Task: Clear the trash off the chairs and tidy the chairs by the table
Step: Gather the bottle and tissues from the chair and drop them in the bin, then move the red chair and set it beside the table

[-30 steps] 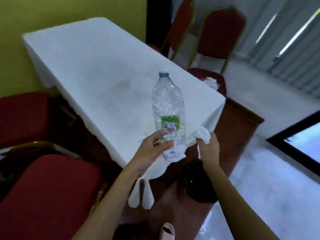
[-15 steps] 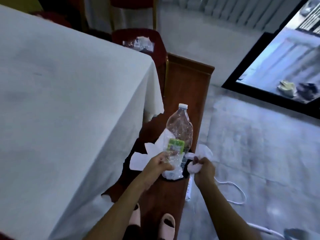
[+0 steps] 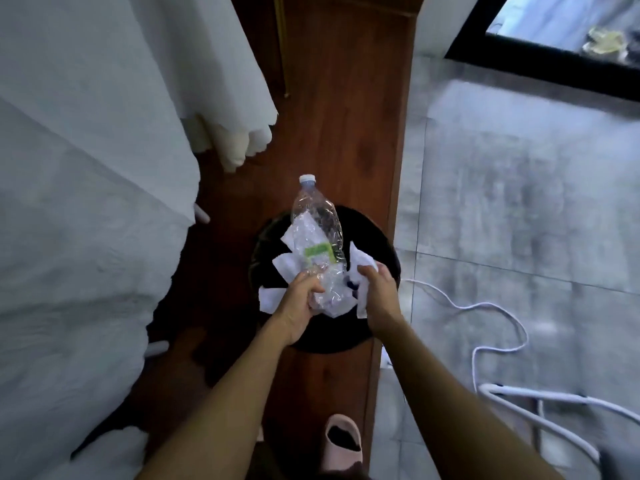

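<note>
Both hands have been carried away from the table edge and are now held directly above a round black waste bin (image 3: 377, 247) standing on the brown wooden floor strip (image 3: 346, 116), which half a second ago lay just beneath and behind the bottle's base. The left hand (image 3: 299, 303) is closed around the lower end of a crumpled clear plastic bottle with a green label and pale cap (image 3: 317, 233), with white paper napkins (image 3: 280, 265) pinched in the same grip and fanned out beneath it. The bottle is pointed cap-first away from the person, its base at the palm, its neck reaching over the bin's far rim. The right hand (image 3: 377, 289) is curled loosely on another crumpled white tissue (image 3: 360, 263), just beside the bottle and likewise over the opening. Everything appears to be gathered over the bin so that it can be let go in one drop. To the left, the white tablecloth (image 3: 86, 168) is seen hanging down; to the right, a white cable (image 3: 485, 306) is trailed across grey floor tiles (image 3: 519, 202). No chairs are in view.
</note>
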